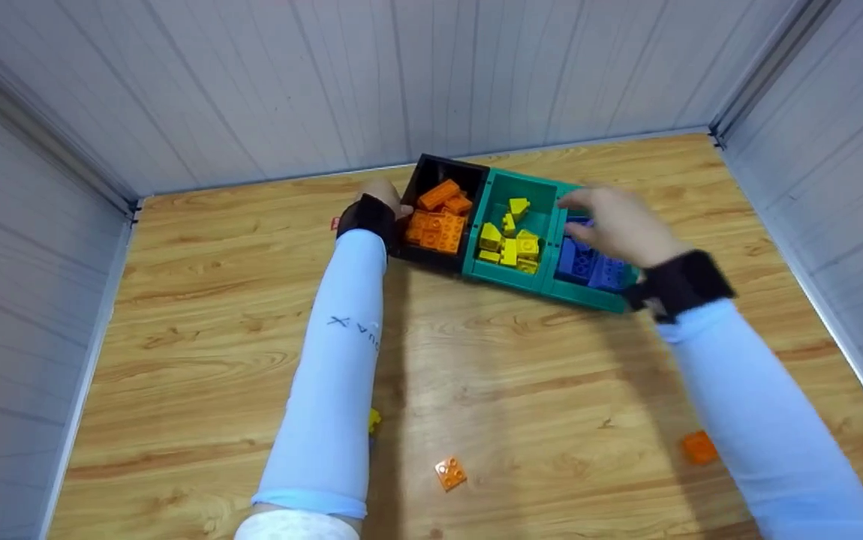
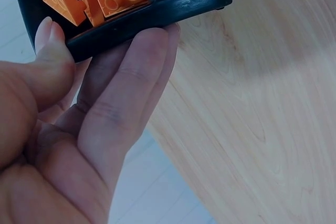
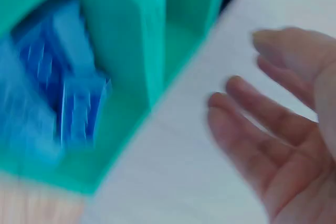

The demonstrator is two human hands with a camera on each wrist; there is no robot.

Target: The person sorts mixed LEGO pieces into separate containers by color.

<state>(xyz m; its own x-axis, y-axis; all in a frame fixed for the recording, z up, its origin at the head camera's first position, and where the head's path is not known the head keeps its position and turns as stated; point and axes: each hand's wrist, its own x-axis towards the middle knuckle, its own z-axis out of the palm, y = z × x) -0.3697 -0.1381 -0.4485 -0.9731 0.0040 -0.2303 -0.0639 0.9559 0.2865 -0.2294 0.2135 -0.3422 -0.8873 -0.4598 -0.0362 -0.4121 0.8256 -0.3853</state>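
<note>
In the head view my left hand [image 1: 380, 196] is at the left side of a black bin [image 1: 431, 260] heaped with orange toy bricks [image 1: 439, 231]. The left wrist view shows its thumb over the rim and its fingers against the outer wall, gripping the black bin [image 2: 184, 1]. My right hand [image 1: 621, 225], blurred, hovers with spread fingers over the right-hand green bin [image 1: 585, 295], which has blue bricks [image 1: 585, 259] in it. Nothing is between those fingers in the right wrist view. Between these bins stands another green bin [image 1: 506, 187] with yellow bricks [image 1: 508, 251].
A flat orange brick [image 1: 450, 474] lies on the wooden table [image 1: 536, 420] near the front. Another orange brick [image 1: 699, 447] is beside my right forearm, and a yellow piece [image 1: 374, 420] is partly hidden by the left sleeve. Pale panel walls [image 1: 401, 82] border the table.
</note>
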